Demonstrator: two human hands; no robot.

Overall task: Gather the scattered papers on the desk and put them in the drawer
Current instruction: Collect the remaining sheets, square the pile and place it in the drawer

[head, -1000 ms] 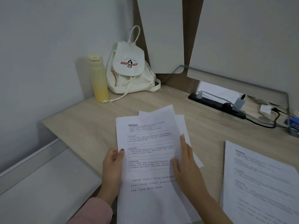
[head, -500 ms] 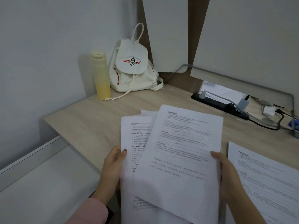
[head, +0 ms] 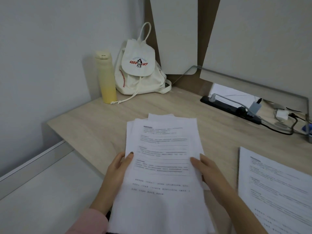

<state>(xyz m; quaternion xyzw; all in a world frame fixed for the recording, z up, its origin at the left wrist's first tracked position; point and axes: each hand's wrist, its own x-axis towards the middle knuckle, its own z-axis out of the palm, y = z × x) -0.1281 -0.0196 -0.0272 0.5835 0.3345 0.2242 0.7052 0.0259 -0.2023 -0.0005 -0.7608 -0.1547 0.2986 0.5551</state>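
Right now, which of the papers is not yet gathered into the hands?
The printed sheet lying flat on the desk at the right edge. The others form one stack held between the left hand and right hand.

A stack of papers (head: pixel 162 157) lies mid-desk (head: pixel 84 125), another sheet (head: pixel 276 188) to its right, bottle (head: pixel 105 76) and backpack (head: pixel 140 71) behind.
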